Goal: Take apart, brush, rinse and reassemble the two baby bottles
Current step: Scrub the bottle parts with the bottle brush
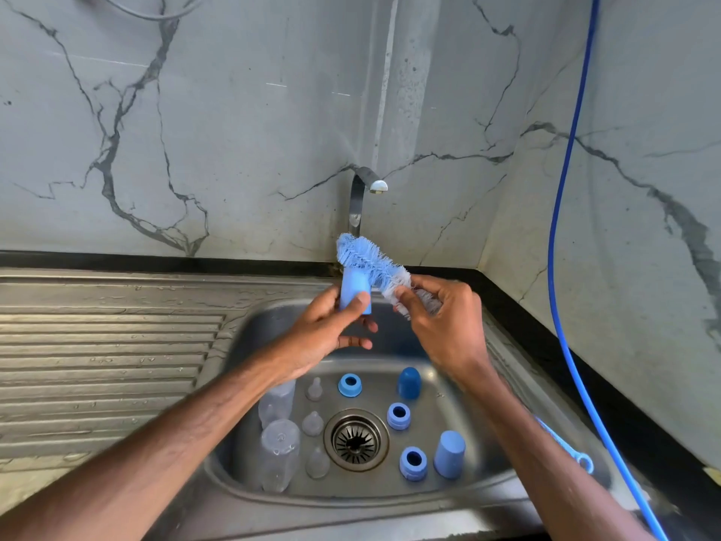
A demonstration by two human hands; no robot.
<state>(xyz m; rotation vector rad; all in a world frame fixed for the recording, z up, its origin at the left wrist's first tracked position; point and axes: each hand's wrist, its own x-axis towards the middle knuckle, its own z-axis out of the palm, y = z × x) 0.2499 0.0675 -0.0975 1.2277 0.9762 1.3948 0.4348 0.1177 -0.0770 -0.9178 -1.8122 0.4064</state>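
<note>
My left hand [331, 329] grips a light blue bottle cap [354, 291] above the sink [503, 369]. My right hand [441, 322] holds a blue and white bottle brush [370, 259] by its bristled part, the bristles bent against the cap's top. Down in the basin lie two clear bottles [279, 447], three clear nipples [313, 423], three blue collar rings [398, 415], a dark blue cap [409, 382] and a light blue cap [450, 454]. The brush's handle loop [583, 460] shows by my right forearm.
The tap [364, 189] stands behind the sink, with no water visibly running. A ribbed steel drainboard [109, 353] stretches left. A blue hose [562, 267] hangs down the right wall onto the dark counter edge. The drain strainer [356, 439] sits mid-basin.
</note>
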